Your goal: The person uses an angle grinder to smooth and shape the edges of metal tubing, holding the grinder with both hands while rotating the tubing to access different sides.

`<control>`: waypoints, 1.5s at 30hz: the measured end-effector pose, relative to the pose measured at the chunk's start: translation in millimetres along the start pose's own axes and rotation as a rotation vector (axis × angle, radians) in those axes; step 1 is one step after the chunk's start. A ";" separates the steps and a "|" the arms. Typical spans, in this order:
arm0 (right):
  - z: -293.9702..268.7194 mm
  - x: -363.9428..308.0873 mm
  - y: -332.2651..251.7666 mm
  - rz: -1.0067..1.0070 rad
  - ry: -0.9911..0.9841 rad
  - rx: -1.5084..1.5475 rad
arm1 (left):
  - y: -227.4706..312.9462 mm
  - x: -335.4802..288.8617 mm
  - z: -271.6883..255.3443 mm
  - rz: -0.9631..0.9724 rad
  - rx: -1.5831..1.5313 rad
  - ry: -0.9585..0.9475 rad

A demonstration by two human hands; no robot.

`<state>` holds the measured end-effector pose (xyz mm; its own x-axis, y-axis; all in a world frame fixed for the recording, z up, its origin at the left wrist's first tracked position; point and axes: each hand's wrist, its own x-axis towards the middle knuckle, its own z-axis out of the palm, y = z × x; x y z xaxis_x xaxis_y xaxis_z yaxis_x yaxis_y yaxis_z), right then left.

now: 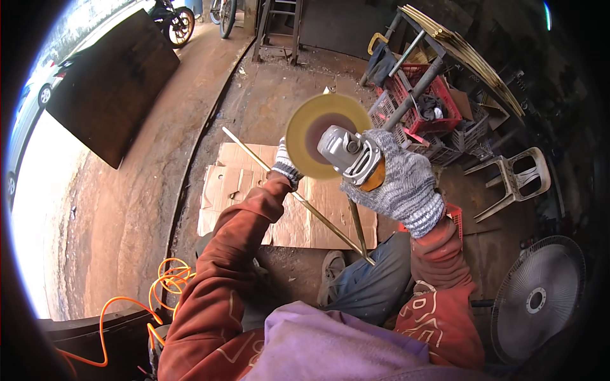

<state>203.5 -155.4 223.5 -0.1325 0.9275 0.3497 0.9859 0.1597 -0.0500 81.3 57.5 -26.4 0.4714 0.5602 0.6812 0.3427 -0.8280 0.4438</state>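
Note:
My right hand, in a grey knitted glove, is closed round the body of an angle grinder. A large yellow disc is fitted to it, and its smooth, blurred face looks to be spinning. Behind the disc's left edge is my left hand, gloved the same way, its fingers hidden. A thin brass-coloured metal bar runs slantwise beneath my left wrist. Close to the bar's lower end, a second brass-coloured bar meets or crosses it; the disc and grinder cover its middle.
Flattened cardboard lies on the floor under the work. To the right are a plastic chair, red crates and a round fan. A coiled orange hose is at lower left. A dark panel stands farther left.

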 end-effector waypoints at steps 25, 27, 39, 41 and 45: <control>-0.2 -5.2 4.4 0.032 -0.017 -0.023 | 40.8 9.0 -45.6 0.006 0.162 -0.150; -2.0 -2.2 4.2 0.023 -0.005 -0.010 | 41.6 11.3 -46.1 -0.010 0.178 -0.179; -13.3 -9.3 -15.4 0.033 -0.159 -0.002 | 21.9 -0.5 -12.4 -0.231 -0.228 -0.162; -21.6 -11.1 -14.7 0.064 -0.208 -0.042 | 58.1 9.9 -52.7 -0.116 -0.058 -0.052; -32.6 -7.6 -21.2 0.063 -0.289 -0.095 | 40.2 13.9 -34.5 -0.226 -0.329 -0.017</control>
<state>187.0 -176.9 252.4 -0.0808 0.9945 0.0673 0.9964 0.0790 0.0295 73.6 31.1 20.9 0.4282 0.7270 0.5367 0.1623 -0.6461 0.7458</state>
